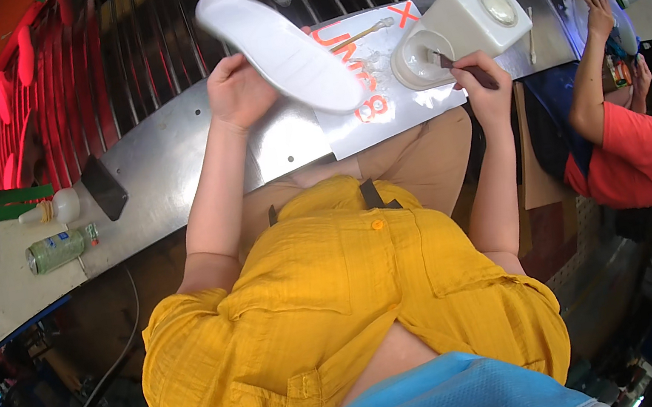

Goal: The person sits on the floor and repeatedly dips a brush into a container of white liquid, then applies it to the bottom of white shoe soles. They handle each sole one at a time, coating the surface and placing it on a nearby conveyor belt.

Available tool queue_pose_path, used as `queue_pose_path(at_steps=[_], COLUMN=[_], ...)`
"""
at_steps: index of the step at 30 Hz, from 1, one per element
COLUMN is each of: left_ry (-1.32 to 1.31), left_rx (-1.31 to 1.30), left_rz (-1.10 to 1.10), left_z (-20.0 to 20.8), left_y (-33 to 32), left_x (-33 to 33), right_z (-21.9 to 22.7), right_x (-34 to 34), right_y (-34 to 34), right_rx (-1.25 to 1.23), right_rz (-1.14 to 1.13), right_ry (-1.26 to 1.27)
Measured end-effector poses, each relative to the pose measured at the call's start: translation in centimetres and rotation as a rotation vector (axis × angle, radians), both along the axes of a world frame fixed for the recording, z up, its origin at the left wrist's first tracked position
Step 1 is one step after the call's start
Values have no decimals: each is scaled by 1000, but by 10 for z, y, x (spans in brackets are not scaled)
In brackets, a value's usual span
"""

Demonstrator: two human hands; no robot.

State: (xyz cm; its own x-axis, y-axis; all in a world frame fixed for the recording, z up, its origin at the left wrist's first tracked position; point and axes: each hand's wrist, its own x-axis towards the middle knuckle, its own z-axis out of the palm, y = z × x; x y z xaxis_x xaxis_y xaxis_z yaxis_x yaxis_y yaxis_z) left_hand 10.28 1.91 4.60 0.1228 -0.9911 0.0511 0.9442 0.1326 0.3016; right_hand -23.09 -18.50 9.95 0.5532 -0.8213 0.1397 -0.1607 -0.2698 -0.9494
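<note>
White shoe sole (279,52) is upper centre of the frame, tilted, toe-to-heel line running from upper left to lower right, held up over the bench. Left hand (239,93) has it by its left edge, fingers clamped on the sole and partly hidden behind it. Right hand (487,86), upper right of centre, has its fingers together round a dark-handled brush (480,76); the working end sits in the mouth of an open round cup (419,77), which stands against a white plastic container (463,18) with a round cap. Progress, my read: sole picked up, brush in the cup, brush and sole well apart. Visible face looks plain white, no obvious wet coat, but glare washes it out, so can't rule out a clear film; other face hidden. I'd call it early on this face, with brush-to-sole contact not made at this moment. White sheet with orange marks (350,141) lies under the cup, with a pale stick (361,35) on it above the cup's left side. Far left of frame on the bench: green can (58,251), white squeeze bottle (63,206), dark flat piece (104,187). Co-worker in red (633,156) at right edge, separate job as far as I can see.
</note>
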Motion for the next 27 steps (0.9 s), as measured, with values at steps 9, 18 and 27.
queue_pose_path(at_steps=[9, 18, 27], left_ry=[-116, -56, -6], left_rx=[380, 452, 255], left_rz=[89, -20, -147], left_z=[13, 1, 12], left_y=[-22, -25, -20], left_x=[-53, -66, -72], right_z=[-34, -66, 33], right_x=[-28, -5, 61], right_y=[15, 21, 61], right_rx=[51, 1229, -72], right_rz=[-166, 43, 455], right_ry=[-400, -1040, -185])
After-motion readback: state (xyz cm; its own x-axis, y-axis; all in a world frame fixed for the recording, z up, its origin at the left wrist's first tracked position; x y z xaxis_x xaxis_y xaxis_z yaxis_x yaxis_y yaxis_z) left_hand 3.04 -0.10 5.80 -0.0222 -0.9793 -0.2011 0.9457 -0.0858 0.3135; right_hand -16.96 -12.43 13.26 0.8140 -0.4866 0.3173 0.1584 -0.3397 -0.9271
